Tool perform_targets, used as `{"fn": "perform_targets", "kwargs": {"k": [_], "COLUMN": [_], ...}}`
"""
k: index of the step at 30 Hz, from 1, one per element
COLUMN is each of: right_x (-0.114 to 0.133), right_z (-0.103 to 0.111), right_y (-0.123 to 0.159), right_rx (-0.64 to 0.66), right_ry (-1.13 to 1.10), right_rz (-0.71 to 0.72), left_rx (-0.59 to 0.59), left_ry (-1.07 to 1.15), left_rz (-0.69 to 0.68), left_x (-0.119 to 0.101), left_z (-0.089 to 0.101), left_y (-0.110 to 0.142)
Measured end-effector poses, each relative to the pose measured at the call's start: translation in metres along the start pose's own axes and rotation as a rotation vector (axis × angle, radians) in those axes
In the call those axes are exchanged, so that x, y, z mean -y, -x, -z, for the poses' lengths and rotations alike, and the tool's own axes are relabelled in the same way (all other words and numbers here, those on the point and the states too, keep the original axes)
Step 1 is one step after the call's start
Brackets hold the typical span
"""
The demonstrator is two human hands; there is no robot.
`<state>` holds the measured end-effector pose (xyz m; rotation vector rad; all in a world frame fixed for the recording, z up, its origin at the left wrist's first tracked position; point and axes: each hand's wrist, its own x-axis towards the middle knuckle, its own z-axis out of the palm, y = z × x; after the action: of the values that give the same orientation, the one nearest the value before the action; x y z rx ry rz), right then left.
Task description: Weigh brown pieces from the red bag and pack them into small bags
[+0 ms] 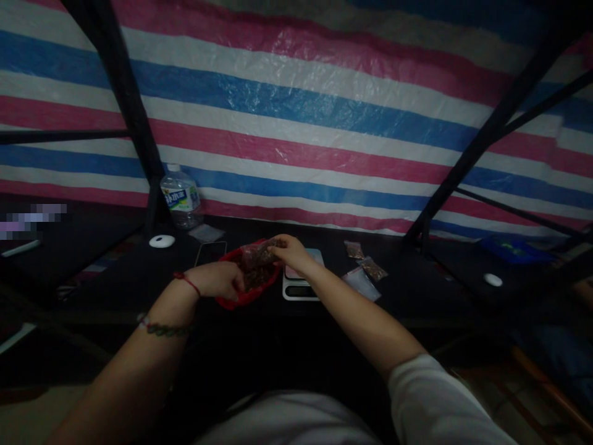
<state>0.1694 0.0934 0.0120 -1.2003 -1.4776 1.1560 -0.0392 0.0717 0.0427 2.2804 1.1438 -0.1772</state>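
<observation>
A red basket (231,304) holding loose brown dried pieces stands in front of me on the black table. My left hand (220,280) is at its left rim, fingers curled down toward the pieces; whatever they pinch is too dark to make out. Above the basket's far side, my right hand (291,253) grips a clear plastic bag (259,253) with brown contents. Under my right wrist sits a white kitchen scale (290,290), partly covered by the forearm.
Two small filled bags (354,250) and flat clear bags (361,284) lie right of the scale. To the left are a phone (210,252), a white oval object (162,241) and a large plastic bottle (180,201). Black frame posts (127,105) rise before a striped sheet (296,123).
</observation>
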Motion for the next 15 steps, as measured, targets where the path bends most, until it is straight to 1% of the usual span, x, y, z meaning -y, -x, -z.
{"fn": "perform_targets", "kwargs": {"k": [2,6,9,12,15], "right_x": [-0.005,-0.004,0.003,0.009,0.013], "right_z": [-0.001,0.002,0.006,0.008,0.006], "right_y": [-0.008,-0.019,-0.024,-0.026,-0.026], "right_rx": [-0.002,0.012,0.025,0.086,0.102], "right_ry": [0.108,0.283,0.396,0.520,0.534], "right_rz": [0.033,0.198,0.259,0.297,0.353], "left_rx": [-0.009,-0.122,-0.162,-0.165,-0.103], "left_ry": [-0.024,0.019,0.058,0.063,0.087], "left_rz": [0.018,-0.084,-0.114,-0.094,-0.103], "left_x": [0.000,-0.001,-0.001,0.001,0.003], "left_z": [0.003,0.010,0.013,0.012,0.011], "left_y": [0.002,0.009,0.012,0.012,0.012]}}
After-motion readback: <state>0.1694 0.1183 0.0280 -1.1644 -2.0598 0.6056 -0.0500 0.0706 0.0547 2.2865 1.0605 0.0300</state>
